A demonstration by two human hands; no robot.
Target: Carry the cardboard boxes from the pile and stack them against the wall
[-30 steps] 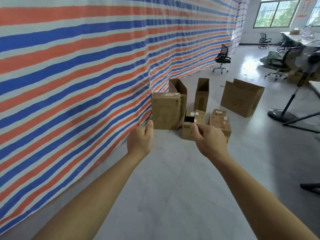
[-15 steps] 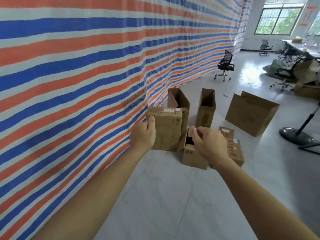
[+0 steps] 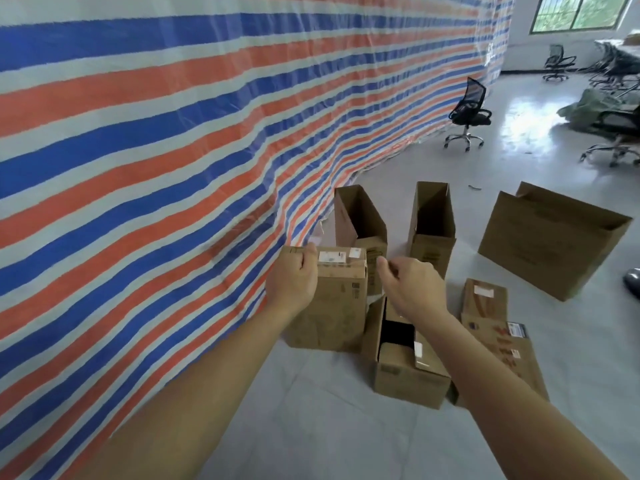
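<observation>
Sealed cardboard box [image 3: 334,306] upright on floor [image 3: 311,427], close to striped tarp wall [image 3: 173,133]. No stack visible; task seems early, most carrying left.

Left hand [image 3: 294,280] grips box's top left edge, thumb over top. Right hand [image 3: 412,287] just right of box's top corner, fingers loosely curled, holding nothing; contact unclear.

Below right hand: open-topped box [image 3: 407,379]. Right of it: flattened boxes [image 3: 491,327]. Beyond hands: two open upright boxes [image 3: 433,220].
</observation>
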